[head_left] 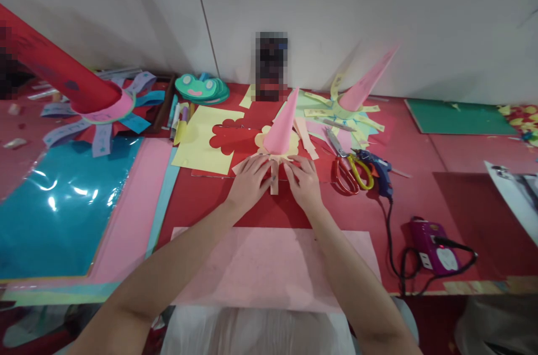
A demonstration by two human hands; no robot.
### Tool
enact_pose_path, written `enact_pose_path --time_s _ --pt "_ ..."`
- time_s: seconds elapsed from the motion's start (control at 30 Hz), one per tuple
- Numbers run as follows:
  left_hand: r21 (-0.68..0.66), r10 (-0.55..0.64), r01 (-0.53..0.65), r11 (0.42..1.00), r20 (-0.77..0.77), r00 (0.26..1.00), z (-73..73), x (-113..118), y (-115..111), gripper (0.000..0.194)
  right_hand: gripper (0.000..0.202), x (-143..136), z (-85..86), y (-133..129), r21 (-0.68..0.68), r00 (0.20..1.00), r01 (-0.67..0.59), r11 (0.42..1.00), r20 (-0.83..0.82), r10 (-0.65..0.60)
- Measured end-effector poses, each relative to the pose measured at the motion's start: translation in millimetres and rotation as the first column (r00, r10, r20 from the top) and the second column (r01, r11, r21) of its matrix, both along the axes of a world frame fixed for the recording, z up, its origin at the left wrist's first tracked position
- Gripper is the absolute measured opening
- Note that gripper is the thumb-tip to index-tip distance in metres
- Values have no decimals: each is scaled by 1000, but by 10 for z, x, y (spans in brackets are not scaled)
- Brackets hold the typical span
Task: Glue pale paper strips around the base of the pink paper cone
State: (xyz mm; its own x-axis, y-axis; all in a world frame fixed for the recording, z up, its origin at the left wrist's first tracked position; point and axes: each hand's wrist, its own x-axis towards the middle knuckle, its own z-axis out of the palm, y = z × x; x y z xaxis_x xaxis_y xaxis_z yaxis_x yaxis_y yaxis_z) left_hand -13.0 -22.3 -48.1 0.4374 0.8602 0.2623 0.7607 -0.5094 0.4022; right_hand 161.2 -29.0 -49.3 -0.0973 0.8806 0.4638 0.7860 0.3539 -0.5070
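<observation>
A pink paper cone stands with its tip up, at the middle of the table. Around its base lies a pale yellow scalloped paper piece, with peach strips fanning out. One peach strip points towards me between my hands. My left hand holds the near left of the base, its thumb by that strip. On the near right, my right hand holds the base with curled fingers. The fingertips are partly hidden against the paper. Red scalloped paper lies beneath and to the left.
Red-handled scissors and a blue glue gun lie right, its cord reaching a purple power socket. Another pink cone with yellow strips stands behind. Pink paper lies in front; a red paper tube stands left.
</observation>
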Motion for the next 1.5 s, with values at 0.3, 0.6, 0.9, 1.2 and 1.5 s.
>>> enact_pose_path --time_s 0.3,0.6,0.9,1.2,1.5 --pt "-37 42 -49 998 -156 987 -15 48 -20 55 37 -22 -51 -18 -65 963 16 998 270 2" --pt "-34 54 -62 998 -200 978 23 75 -27 52 38 -52 -43 -28 -95 936 31 995 352 5" --pt "-19 57 -62 998 -199 978 23 76 -32 51 39 -68 -54 -31 -114 934 59 992 357 -15" --pt "-24 52 -58 998 -178 983 -9 77 -27 51 39 -81 -55 -35 -88 932 45 995 364 -10" --pt "-37 40 -49 998 -213 976 34 76 -31 57 37 -69 -63 -41 -73 940 26 997 342 0"
